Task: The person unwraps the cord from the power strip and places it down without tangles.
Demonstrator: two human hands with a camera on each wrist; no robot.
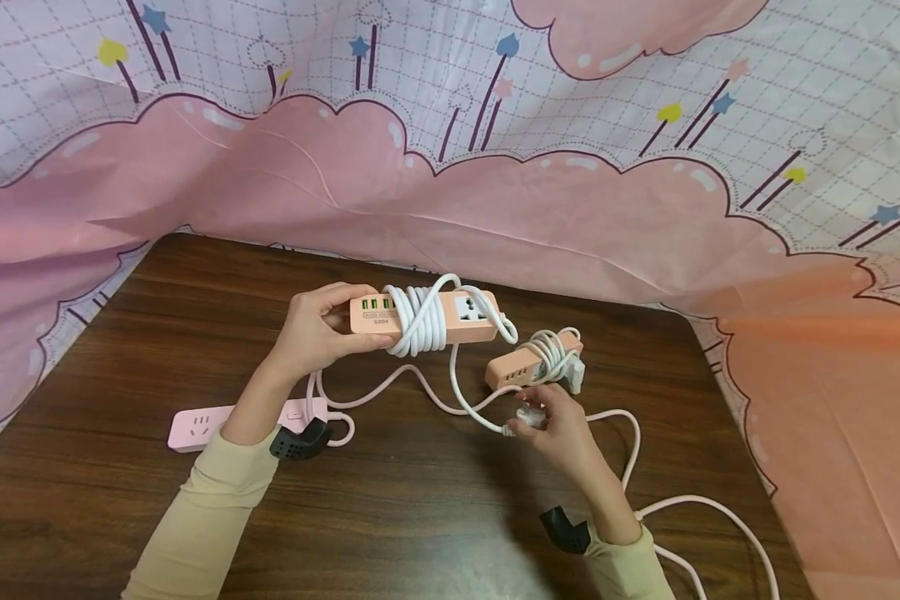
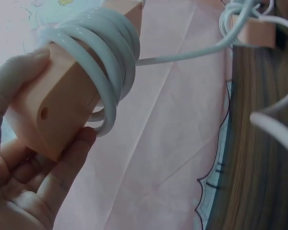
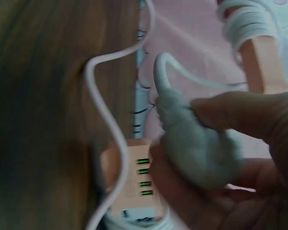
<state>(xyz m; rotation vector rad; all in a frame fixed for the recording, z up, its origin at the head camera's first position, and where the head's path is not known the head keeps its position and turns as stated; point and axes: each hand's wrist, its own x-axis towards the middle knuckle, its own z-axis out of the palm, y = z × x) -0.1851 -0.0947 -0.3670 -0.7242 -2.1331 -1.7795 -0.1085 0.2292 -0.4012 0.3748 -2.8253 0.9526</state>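
Observation:
My left hand (image 1: pixel 318 329) grips one end of an orange power strip (image 1: pixel 461 332), raised above the table. White cord (image 1: pixel 423 321) is wound several times round its middle, and a loose length hangs from it. At that cord's end is a white plug (image 3: pixel 197 143), which my right hand (image 1: pixel 558 425) pinches between thumb and fingers. In the left wrist view, the thumb and fingers (image 2: pixel 69 167) clasp the strip's end from both sides. A second orange power strip (image 1: pixel 510 367), wrapped in its own white cord, lies on the table just beyond the right hand.
A pink power strip (image 1: pixel 195 425) lies at the left of the dark wooden table (image 1: pixel 420 517), partly behind the left forearm. Its pale pink cord (image 1: pixel 378 392) snakes across to the right side. A patterned pink curtain (image 1: pixel 450 208) borders the table's back and sides.

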